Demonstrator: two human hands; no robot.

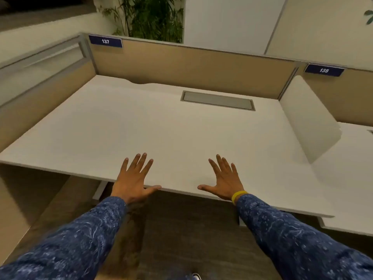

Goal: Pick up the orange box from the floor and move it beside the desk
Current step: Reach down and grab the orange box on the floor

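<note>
**Both hands flat over the desk edge, box out of sight**

From my feed I see the wide white rectangular desk top (141, 126) filling the middle of the view. My left hand (133, 178) is stretched out over its near edge, fingers spread wide and holding nothing, thumb lying along the edge. My right hand (224, 179) mirrors it a little way to the right, also splayed and empty, with a yellow band (238, 196) around the wrist. Whether the palms actually press on the surface I cannot tell. Both forearms wear dark blue patterned sleeves (80, 237).

A grey rectangular cable hatch (218, 100) is set into the desk top near the back. Behind it stands a tan partition panel (191, 66) carrying a navy label reading 137 (105, 41); a second navy label reading 138 (324, 70) sits to the right. Green leafy plants (155, 19) rise behind the partition. Dark carpeted floor (181, 229) shows below the desk.

The orange box does not appear anywhere in my view.
</note>
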